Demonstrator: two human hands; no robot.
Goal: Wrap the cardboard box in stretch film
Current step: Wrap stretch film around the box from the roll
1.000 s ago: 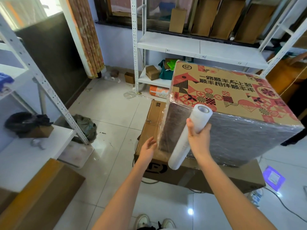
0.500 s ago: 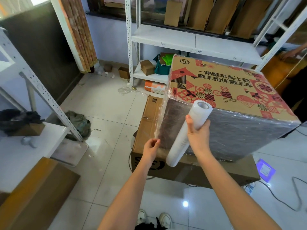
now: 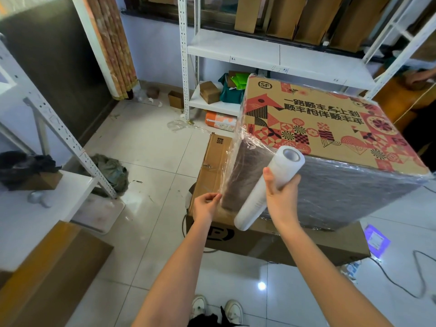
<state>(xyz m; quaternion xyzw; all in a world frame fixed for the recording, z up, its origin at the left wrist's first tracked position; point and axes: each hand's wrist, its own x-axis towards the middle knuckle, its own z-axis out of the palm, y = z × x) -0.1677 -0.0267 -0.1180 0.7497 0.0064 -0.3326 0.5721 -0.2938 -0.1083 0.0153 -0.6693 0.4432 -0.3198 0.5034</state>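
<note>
Left hand (image 3: 205,205): fingertips pinched together on the loose edge of the clear stretch film (image 3: 232,161), right at the near-left corner of the printed cardboard box (image 3: 330,128). Thumb and forefinger closed on the film, other fingers curled in behind. Film sheet runs up from the pinch along the box's left vertical edge, wrinkled and glossy, and back across to the roll.

Right hand (image 3: 282,195): fingers and thumb wrapped round the white stretch film roll (image 3: 266,190), gripping its upper half. Roll tilted, open core end up and to the right, lower end down-left, just in front of the box's near face. Roll sits between the two hands and the box.

Printed cardboard box: large, red/black patterned top with an SF logo and Chinese text, near face and left face already covered in film, dark and shiny. It rests on a flat brown cardboard box (image 3: 271,241) lying on the tiled floor (image 3: 141,149); the lower box sticks out to the left and front.

Around: white metal shelving (image 3: 271,53) behind with upright flattened cartons above and small cartons, a green bag and an orange packet on the low shelf. Another white rack (image 3: 59,133) at left holding a dark bundle. Crumpled green cloth (image 3: 111,171) on the floor by the rack leg. Striped curtain (image 3: 111,43) back-left. Black cable (image 3: 401,279) on floor at right. White sneakers (image 3: 217,308) at bottom edge.
</note>
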